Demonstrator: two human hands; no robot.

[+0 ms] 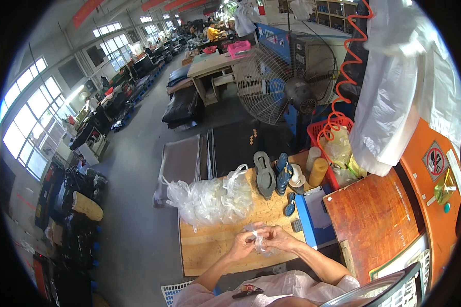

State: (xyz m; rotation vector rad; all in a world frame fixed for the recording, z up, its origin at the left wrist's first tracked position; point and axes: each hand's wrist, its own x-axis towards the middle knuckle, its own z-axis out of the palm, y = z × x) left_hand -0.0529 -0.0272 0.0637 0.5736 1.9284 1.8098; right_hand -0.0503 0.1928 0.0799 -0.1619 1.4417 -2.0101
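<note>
A small piece of clear plastic (261,242) is between the two hands, above the near part of the wooden tabletop (210,251). Its outline is hard to make out: fingers cover much of it, and the rest is see-through and crumpled, so I cannot tell whether it is a bag. The left hand (242,244) pinches it with the fingers drawn together; the right hand (280,238) pinches it from the other side, fingers bent inward. Which fingertips press on it is too small to tell.

Just beyond the hands lies a heap of clear plastic bags (210,200), so tangled that single bags cannot be counted. To its right stand a grey shoe-sole shape (265,178) and dark blue shoe-like pieces (283,176), partly overlapping one another. Beside them is a tan cylinder (318,172), and behind it a red basket (315,134), its contents partly wrapped in cloudy plastic.

A large fan (271,84) blocks part of the room behind. White plastic sheeting (394,97) hangs at the upper right and is washed out by glare towards the top. Far off, a person in yellow (213,34) is too small to make out well.
</note>
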